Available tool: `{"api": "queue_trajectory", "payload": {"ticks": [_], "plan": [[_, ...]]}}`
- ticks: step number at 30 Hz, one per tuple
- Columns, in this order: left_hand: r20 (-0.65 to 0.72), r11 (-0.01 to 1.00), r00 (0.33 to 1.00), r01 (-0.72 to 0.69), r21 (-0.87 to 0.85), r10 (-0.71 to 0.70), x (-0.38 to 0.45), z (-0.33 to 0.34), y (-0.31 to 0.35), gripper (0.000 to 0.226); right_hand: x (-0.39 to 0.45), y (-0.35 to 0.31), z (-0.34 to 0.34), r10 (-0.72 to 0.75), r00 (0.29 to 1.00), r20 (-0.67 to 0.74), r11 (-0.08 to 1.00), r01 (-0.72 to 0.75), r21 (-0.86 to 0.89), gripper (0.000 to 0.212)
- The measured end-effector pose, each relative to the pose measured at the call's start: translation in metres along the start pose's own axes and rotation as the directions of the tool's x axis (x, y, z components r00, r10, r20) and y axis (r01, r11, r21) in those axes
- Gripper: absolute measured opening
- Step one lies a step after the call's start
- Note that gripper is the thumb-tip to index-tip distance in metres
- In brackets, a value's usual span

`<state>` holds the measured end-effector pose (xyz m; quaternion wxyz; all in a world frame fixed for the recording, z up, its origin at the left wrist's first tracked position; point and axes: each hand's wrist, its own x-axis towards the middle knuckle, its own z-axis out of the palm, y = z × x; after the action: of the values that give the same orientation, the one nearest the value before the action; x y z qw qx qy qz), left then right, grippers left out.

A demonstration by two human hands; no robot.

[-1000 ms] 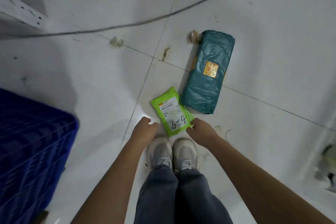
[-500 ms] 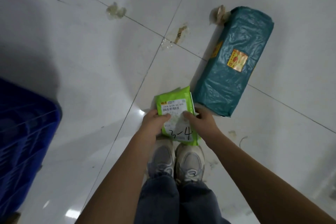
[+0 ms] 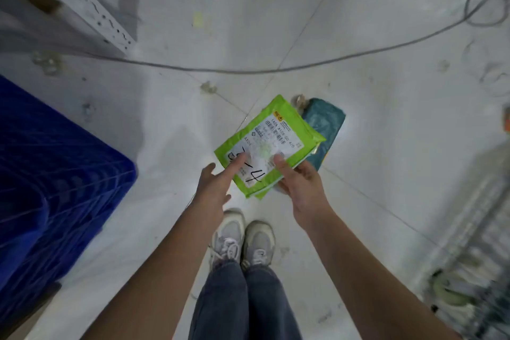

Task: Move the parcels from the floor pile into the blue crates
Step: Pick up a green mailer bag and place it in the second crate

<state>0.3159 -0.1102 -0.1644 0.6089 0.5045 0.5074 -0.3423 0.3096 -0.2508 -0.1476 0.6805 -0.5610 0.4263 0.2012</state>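
A blue crate [image 3: 55, 174] stands at your left on the pale tiled floor [image 3: 386, 146]. Your left hand [image 3: 214, 190] is open, its forefinger resting on the label of a lime-green parcel [image 3: 265, 143]. Your right hand [image 3: 302, 188] grips that parcel from beneath, thumb on top, holding it above the floor. Just beyond it, a teal parcel [image 3: 325, 124] lies on the tiles, partly hidden. A grey cable [image 3: 303, 66] crosses the far floor.

I see right hand [image 3: 299, 188] gripping green parcel [image 3: 269, 143] from below, thumb on white label. Left hand [image 3: 214, 188] spread, one fingertip touching label. Teal parcel [image 3: 327, 125] on floor, partly hidden behind. Blue crate [image 3: 49, 168] at left. Grey cable [image 3: 276, 70] crosses tiles.
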Motion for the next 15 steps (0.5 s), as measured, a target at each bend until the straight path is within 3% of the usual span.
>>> {"api": "queue_trajectory", "payload": {"ticks": [3, 6, 8, 11, 15], "plan": [[0.254, 0.975, 0.967, 0.079, -0.207, -0.024, -0.065, 0.017, 0.027, 0.036, -0.045, -0.061, 0.002, -0.042, 0.999, 0.036, 0.994, 0.038, 0.1, 0.027], [0.254, 0.929, 0.954, -0.056, -0.365, 0.158, -0.129, 0.038, 0.058, 0.007, -0.094, -0.118, 0.003, -0.105, 0.99, 0.09, 0.99, 0.095, 0.103, 0.032], [0.248, 0.89, 0.923, -0.169, -0.424, 0.293, -0.175, 0.041, 0.083, 0.011, -0.13, -0.157, 0.001, -0.152, 0.978, 0.142, 0.987, 0.143, 0.076, 0.025], [0.24, 0.872, 0.87, -0.334, -0.357, 0.431, -0.247, 0.024, 0.116, 0.016, -0.182, -0.22, -0.01, -0.182, 0.956, 0.231, 0.983, 0.173, 0.058, 0.03], [0.208, 0.812, 0.791, -0.523, -0.26, 0.576, -0.344, -0.015, 0.137, 0.015, -0.259, -0.295, -0.019, -0.179, 0.888, 0.423, 0.935, 0.287, -0.207, 0.04]]}}
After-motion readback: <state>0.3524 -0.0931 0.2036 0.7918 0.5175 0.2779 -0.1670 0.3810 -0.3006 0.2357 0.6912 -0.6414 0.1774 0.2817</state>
